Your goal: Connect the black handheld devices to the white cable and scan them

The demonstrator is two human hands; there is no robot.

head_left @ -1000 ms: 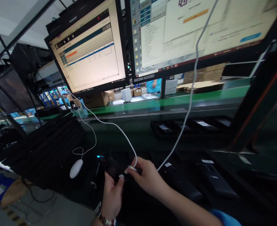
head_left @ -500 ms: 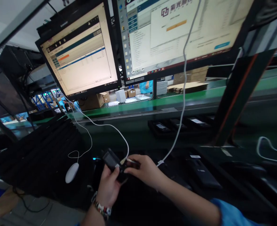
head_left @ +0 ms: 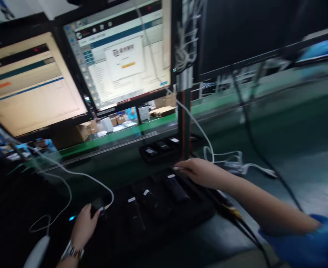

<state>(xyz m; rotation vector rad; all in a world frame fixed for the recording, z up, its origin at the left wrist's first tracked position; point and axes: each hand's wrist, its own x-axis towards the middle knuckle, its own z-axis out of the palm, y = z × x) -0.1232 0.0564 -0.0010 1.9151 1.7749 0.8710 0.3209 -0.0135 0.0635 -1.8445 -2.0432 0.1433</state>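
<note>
My left hand (head_left: 84, 227) grips a small black device (head_left: 98, 204) low at the left, with a white cable (head_left: 69, 175) running into it. My right hand (head_left: 198, 172) is stretched out to the right, fingers apart and holding nothing. Its fingertips are at the far end of a black tray (head_left: 197, 212) holding several black devices (head_left: 176, 188) with white labels. The frame is blurred by motion.
A second tray of devices (head_left: 158, 146) lies farther back, beside a vertical post (head_left: 184, 123). Loose white cables (head_left: 232, 160) lie to the right of my right hand. Two lit monitors (head_left: 124, 59) stand above a green conveyor (head_left: 119, 134). A white mouse (head_left: 38, 252) is at the lower left.
The view has swung to the right. My right hand has let go of the cable end at the device and moved right to the tray. My left hand keeps hold of the device, lower down.
</note>
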